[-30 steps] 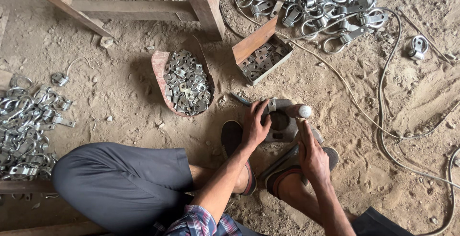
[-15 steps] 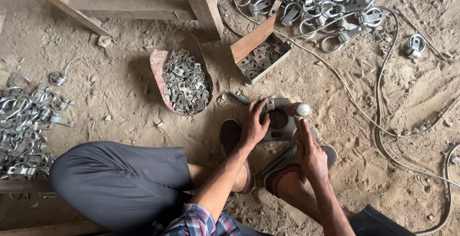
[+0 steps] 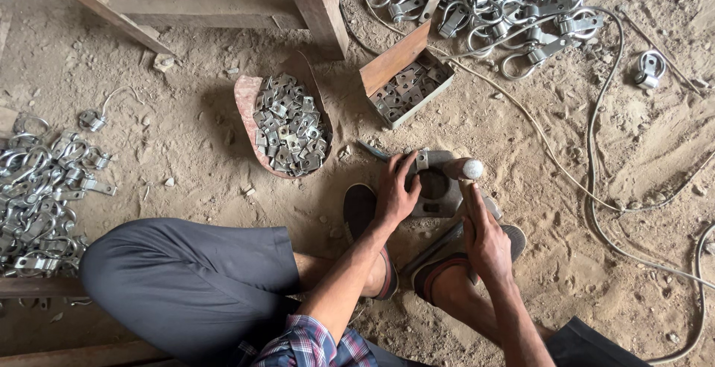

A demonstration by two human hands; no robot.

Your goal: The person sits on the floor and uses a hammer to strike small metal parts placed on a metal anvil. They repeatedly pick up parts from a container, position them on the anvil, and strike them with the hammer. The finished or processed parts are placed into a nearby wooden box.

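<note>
- left hand [image 3: 396, 192] flat on the steel block [image 3: 436, 188] on the sandy floor [image 3: 186, 143]; fingers spread, pinning a small metal clip [image 3: 422, 160] at the block's top edge, not curled round anything
- right hand [image 3: 485, 240] closed round a hammer handle [image 3: 471, 199]; hammer head [image 3: 463, 168] sits over the block's right side, just beside the clip
- I read this as seating the clip over the block's hole, my call only; contact under the palm is hidden
- to do it well I'd keep left fingertips clear of the strike line; square the head to the clip; short controlled taps
- both shoes [image 3: 365, 222] brace the block; keep them there so it can't skid
- spare plates in the curved tray [image 3: 287, 125] and open box [image 3: 410, 87]; both within reach
</note>
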